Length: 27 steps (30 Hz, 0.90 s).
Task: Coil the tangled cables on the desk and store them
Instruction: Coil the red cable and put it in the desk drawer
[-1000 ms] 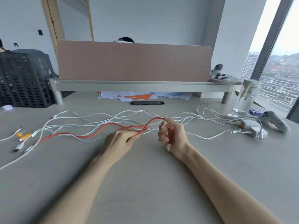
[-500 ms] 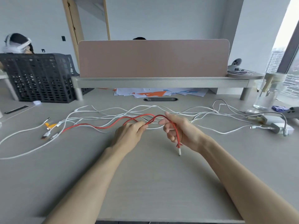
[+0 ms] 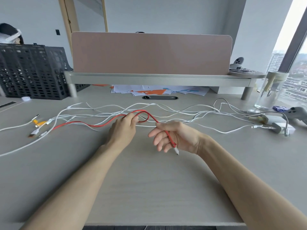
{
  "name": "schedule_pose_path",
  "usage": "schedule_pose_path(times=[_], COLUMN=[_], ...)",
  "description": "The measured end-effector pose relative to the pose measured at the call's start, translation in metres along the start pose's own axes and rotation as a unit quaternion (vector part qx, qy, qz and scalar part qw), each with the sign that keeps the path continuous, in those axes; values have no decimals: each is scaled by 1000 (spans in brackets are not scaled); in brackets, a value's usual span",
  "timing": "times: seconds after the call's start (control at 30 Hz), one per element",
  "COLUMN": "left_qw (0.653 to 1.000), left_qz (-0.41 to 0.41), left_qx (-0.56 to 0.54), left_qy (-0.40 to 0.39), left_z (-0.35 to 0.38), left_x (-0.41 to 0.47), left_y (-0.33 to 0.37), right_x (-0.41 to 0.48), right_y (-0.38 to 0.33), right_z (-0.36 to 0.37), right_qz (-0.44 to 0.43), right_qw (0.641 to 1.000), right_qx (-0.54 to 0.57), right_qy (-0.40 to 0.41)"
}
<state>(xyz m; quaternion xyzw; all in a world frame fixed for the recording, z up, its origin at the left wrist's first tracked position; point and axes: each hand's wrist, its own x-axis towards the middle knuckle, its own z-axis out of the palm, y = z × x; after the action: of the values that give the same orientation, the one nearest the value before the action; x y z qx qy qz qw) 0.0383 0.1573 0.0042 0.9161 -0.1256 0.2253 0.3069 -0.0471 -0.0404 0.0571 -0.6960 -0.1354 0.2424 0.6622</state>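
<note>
A red cable (image 3: 93,125) runs from the left of the desk, loops above my hands and ends in a white plug hanging below my right palm. My left hand (image 3: 123,128) pinches the red cable at the loop's left side. My right hand (image 3: 172,137) holds the cable's end section between thumb and palm, its fingers spread loosely. Several white cables (image 3: 182,112) lie tangled across the desk behind both hands.
A black mesh crate (image 3: 31,72) stands at the back left, and a shelf riser with a pink screen (image 3: 149,53) spans the back. White chargers (image 3: 275,125), a grey controller (image 3: 297,113) and a glass jar (image 3: 270,90) sit at the right. Loose plugs (image 3: 37,128) lie at the left.
My right hand has dropped lower and its fingers have opened out, the white plug now hanging below the palm. My left hand has lifted the red loop a little farther back.
</note>
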Motion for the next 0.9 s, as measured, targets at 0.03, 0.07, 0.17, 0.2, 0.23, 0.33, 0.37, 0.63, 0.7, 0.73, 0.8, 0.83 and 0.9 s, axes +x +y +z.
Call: schedule_pose_path(times=[0.03, 0.07, 0.17, 0.2, 0.23, 0.33, 0.37, 0.63, 0.7, 0.73, 0.8, 0.83, 0.9], left_qw=[1000, 1000, 999, 998, 998, 995, 994, 998, 995, 992, 983, 977, 971], left_qz=[-8, -16, -27, -26, -31, -72, -81, 9, 20, 34, 82, 114, 164], left_qx=[-11, -20, -26, -24, -22, -48, -56, -10, 9, 29, 76, 89, 77], left_qy=[5, 10, 33, 43, 49, 44, 39, -68, -98, -116, -148, -154, -158], left_z=[1, 0, 1, 0, 0, -2, -2, -3, -3, -3, -4, -3, -3], left_x=[2, 3, 4, 3, 2, 5, 7, -6, -8, -9, -13, -15, -19], left_y=[-2, -2, 0, 2, 3, 0, -1, 14, 19, 21, 27, 28, 32], right_x=[1, 1, 4, 5, 5, 4, 4, 7, 9, 10, 13, 14, 15], right_y=[1, 2, 6, 6, 7, 6, 6, 7, 4, 3, 1, 1, 0], right_z=[0, 1, 3, 3, 3, 4, 5, 8, 8, 7, 2, -1, -6], right_qz=[7, 12, 27, 31, 35, 37, 33, -57, -95, -116, -159, -179, -215], right_qw=[1000, 1000, 999, 999, 999, 998, 998, 995, 987, 980, 961, 952, 940], right_qx=[-7, -10, -15, -17, -18, -30, -34, 73, 129, 162, 221, 238, 248], right_qy=[-4, -7, -20, -23, -26, -30, -32, -32, 7, 25, 55, 69, 100])
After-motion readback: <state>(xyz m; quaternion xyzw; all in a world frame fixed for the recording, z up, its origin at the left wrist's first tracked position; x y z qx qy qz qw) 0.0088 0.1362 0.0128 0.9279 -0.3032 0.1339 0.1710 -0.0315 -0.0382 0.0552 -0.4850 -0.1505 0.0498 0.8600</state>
